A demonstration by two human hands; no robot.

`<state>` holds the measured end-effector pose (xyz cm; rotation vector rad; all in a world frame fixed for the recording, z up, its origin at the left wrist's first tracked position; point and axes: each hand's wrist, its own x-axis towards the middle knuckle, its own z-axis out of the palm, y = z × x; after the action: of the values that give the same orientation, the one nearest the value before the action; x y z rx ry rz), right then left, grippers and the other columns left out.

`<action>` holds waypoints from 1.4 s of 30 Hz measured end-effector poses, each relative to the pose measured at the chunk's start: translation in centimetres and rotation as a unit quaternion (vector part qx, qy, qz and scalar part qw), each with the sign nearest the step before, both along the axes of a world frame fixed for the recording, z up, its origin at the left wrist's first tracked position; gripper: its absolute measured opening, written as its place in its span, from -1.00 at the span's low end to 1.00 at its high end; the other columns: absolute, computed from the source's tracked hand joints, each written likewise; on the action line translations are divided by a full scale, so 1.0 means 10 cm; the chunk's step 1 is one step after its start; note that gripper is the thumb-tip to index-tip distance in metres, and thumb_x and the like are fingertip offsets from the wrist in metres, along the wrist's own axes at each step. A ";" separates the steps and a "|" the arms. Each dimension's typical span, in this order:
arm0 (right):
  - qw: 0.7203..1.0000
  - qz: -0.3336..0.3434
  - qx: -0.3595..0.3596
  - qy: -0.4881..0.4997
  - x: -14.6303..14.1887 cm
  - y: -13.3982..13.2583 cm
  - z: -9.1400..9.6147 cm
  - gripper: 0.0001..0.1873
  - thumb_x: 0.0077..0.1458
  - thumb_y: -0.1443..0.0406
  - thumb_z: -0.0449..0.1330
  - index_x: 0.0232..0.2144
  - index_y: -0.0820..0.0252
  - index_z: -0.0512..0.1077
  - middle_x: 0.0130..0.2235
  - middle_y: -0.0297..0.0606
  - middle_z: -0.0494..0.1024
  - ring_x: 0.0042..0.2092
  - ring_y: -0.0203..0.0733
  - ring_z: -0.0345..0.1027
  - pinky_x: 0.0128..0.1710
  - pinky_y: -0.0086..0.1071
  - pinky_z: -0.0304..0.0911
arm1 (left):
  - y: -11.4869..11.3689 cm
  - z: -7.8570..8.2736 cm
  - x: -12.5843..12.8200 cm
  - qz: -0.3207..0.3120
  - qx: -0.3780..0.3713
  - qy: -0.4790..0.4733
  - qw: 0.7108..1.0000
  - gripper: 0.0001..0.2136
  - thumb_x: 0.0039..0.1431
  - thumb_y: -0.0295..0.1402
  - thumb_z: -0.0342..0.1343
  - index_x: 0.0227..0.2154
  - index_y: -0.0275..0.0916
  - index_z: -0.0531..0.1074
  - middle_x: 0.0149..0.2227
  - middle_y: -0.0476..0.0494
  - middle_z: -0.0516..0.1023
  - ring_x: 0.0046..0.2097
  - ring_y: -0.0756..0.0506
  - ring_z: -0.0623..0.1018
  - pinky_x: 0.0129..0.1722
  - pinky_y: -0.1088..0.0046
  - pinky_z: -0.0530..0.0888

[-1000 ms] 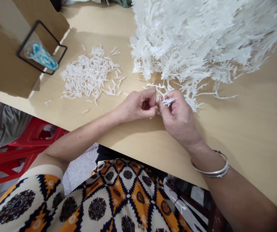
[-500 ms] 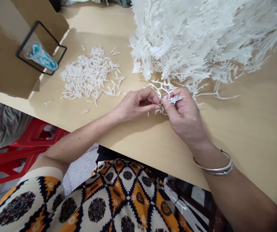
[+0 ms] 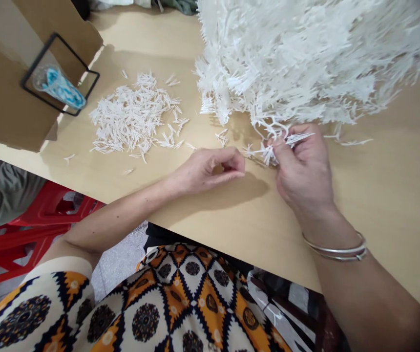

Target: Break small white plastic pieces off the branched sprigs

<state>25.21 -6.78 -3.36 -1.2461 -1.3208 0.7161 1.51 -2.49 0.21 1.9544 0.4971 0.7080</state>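
Note:
A big heap of white plastic sprue branches covers the far right of the tan table. My right hand is closed on a small bunch of white plastic pieces at the heap's near edge. My left hand rests on the table a little to the left, fingers curled and thumb pinched against them; I cannot make out anything in it. A few loose white bits lie just beyond my left hand.
A flat pile of small separated white pieces lies at the table's left. Further left stands a cardboard box with a black wire frame and a blue-patterned plastic item. Red plastic stools stand below the table edge.
My hands were together working one white branch. My right hand has since moved right and away to the heap's edge with white pieces, while my left hand stayed, now apart from it.

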 end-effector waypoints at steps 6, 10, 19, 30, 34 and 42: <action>0.995 0.041 -0.031 0.087 -0.22 -0.09 0.12 -0.69 0.21 -0.01 0.47 -0.18 -0.04 0.53 -0.25 -0.38 0.51 -0.31 -0.24 0.27 -0.31 -0.29 0.28 | 0.07 -0.13 0.05 0.053 -0.016 -0.030 0.998 -0.59 0.44 -0.06 0.27 0.13 -0.27 0.54 -0.35 0.04 0.52 -0.35 0.09 0.47 -0.30 0.59 0.43; 0.996 0.034 -0.030 0.079 -0.27 -0.14 0.17 -0.78 0.25 0.05 0.46 -0.19 -0.05 0.56 -0.24 -0.38 0.53 -0.33 -0.27 0.28 -0.36 -0.34 0.32 | 0.05 -0.11 0.05 0.027 -0.110 -0.005 0.994 -0.49 0.32 -0.05 0.38 0.16 -0.29 0.57 -0.30 -0.01 0.59 -0.34 0.10 0.49 -0.32 0.59 0.40; 0.999 0.005 0.007 0.044 -0.27 -0.14 0.19 -0.80 0.25 0.08 0.45 -0.21 -0.04 0.56 -0.21 -0.34 0.58 -0.24 -0.20 0.44 -0.19 -0.23 0.48 | 0.05 -0.02 0.04 -0.009 -0.199 -0.008 0.980 -0.55 0.28 -0.12 0.42 0.09 -0.31 0.60 -0.32 -0.02 0.58 -0.34 0.08 0.47 -0.33 0.55 0.37; 0.991 0.024 -0.024 0.129 -0.34 -0.12 0.12 -0.75 0.25 0.07 0.44 -0.20 -0.08 0.46 -0.27 -0.33 0.50 -0.27 -0.16 0.39 -0.25 -0.20 0.37 | 0.01 0.04 0.05 0.017 -0.143 0.000 0.990 -0.74 0.32 -0.17 0.36 -0.32 -0.27 0.55 -0.40 0.03 0.55 -0.40 0.10 0.40 -0.36 0.55 0.32; 0.972 -0.050 0.000 0.229 -0.16 0.02 0.13 -0.62 0.07 0.10 0.55 -0.25 -0.09 0.42 -0.32 -0.39 0.41 -0.35 -0.21 0.27 -0.30 -0.23 0.32 | -0.06 0.11 0.02 -0.062 -0.105 0.047 0.991 -0.78 0.38 -0.19 0.31 -0.29 -0.26 0.59 -0.33 -0.06 0.67 -0.31 0.05 0.56 -0.29 0.54 0.45; 0.993 -0.016 -0.007 0.119 -0.09 -0.03 0.09 -0.76 0.20 0.10 0.48 -0.22 -0.06 0.51 -0.31 -0.39 0.47 -0.27 -0.21 0.34 -0.19 -0.24 0.28 | 0.19 0.04 -0.16 0.303 0.107 -0.015 0.947 -0.71 0.50 -0.02 0.17 -0.17 -0.14 0.52 -0.21 -0.09 0.61 -0.20 -0.04 0.55 -0.14 0.33 0.51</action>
<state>24.36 -7.12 -2.49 -1.1510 -1.1001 0.8263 -0.13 -0.56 0.64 1.9922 1.0630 1.2151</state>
